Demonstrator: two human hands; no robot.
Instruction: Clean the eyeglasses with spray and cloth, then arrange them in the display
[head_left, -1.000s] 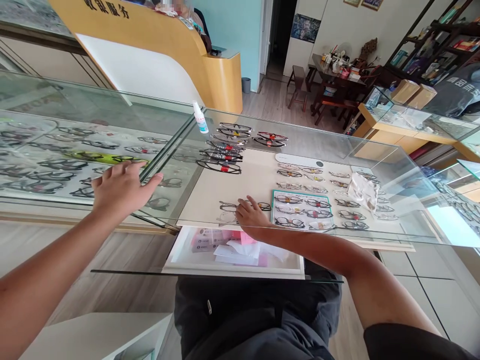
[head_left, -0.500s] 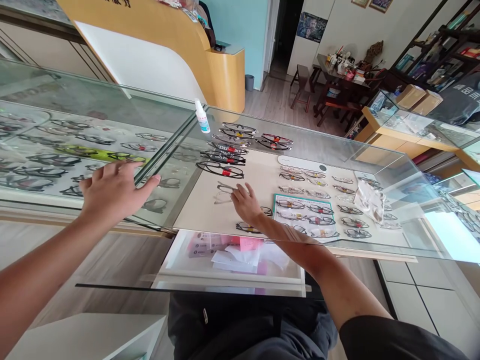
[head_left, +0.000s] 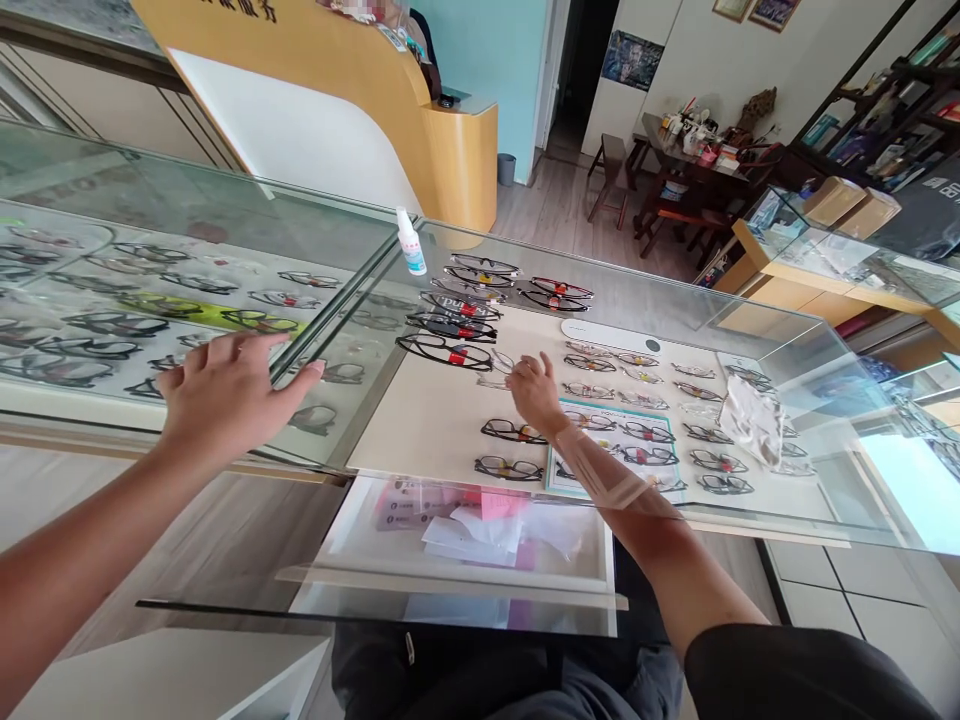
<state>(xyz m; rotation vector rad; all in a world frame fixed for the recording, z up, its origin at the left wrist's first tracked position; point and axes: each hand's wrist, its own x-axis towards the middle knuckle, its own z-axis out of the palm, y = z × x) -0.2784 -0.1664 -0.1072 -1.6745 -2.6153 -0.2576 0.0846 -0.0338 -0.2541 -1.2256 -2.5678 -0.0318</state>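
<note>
My right hand reaches inside the glass display case and pinches a pale, clear-framed pair of glasses above the beige shelf. Two dark pairs of glasses lie on the shelf just below that hand. My left hand rests flat with fingers spread on the glass top of the neighbouring case, at its metal corner edge. Several dark frames with red tags lie on top of the glass beyond my right hand.
A small spray bottle stands on the glass at the case corner. A crumpled white cloth lies at the right. Rows of glasses fill a teal tray and the left case. An open drawer with papers sits below.
My right hand has carried the clear-framed glasses from the shelf's near edge farther in and to the right. Two dark pairs now lie uncovered behind it. My left hand has stayed put.
</note>
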